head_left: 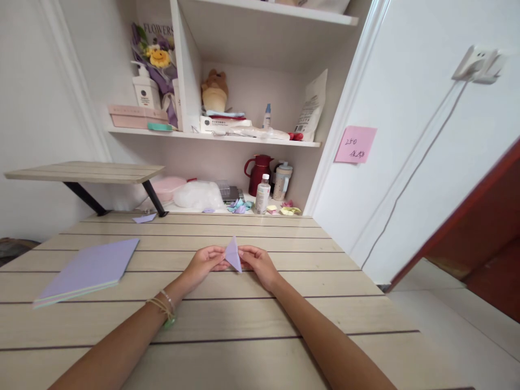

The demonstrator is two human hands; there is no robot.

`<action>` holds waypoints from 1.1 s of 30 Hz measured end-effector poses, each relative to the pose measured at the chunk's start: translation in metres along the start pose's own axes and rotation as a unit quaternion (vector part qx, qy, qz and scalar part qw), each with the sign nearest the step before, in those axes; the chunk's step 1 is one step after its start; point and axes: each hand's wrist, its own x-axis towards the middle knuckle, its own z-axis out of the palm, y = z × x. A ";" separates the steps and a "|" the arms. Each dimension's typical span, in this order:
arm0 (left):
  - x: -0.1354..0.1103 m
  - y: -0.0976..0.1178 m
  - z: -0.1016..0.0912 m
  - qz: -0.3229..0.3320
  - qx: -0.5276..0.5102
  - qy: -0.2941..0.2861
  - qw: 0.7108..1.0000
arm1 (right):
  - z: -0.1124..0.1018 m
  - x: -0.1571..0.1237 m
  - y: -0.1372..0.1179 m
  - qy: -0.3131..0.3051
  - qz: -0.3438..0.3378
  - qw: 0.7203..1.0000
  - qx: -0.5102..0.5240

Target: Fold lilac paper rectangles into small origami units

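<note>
A small piece of folded purple paper, roughly triangular with one point up, is held between my hands above the middle of the table. My left hand pinches its left side between thumb and fingers. On the opposite side, my right hand grips the paper's edge, its fingertips partly hidden behind the sheet. Bracelets circle my left wrist. To the left lies a stack of coloured paper with a purple sheet on top. Farther back, another folded purple piece rests near the small stand's leg.
The slatted wooden table meets a white shelf unit. A raised wooden stand is at the back left. A clear bottle, a dark red jug, a tumbler and folded paper pieces stand along the back.
</note>
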 end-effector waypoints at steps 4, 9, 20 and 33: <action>0.000 0.000 0.001 0.001 0.004 0.016 1.000 | 0.002 -0.001 0.000 0.014 -0.012 0.999 -0.026; -0.002 0.001 0.006 0.015 0.008 0.042 0.999 | 0.003 0.000 0.006 0.083 -0.085 0.976 -0.183; -0.003 -0.001 0.009 0.030 -0.006 0.043 0.999 | 0.010 -0.002 0.004 0.095 -0.146 0.923 -0.343; 0.000 0.000 0.003 0.026 -0.024 0.037 0.999 | 0.014 -0.003 0.006 0.005 -0.106 0.977 -0.182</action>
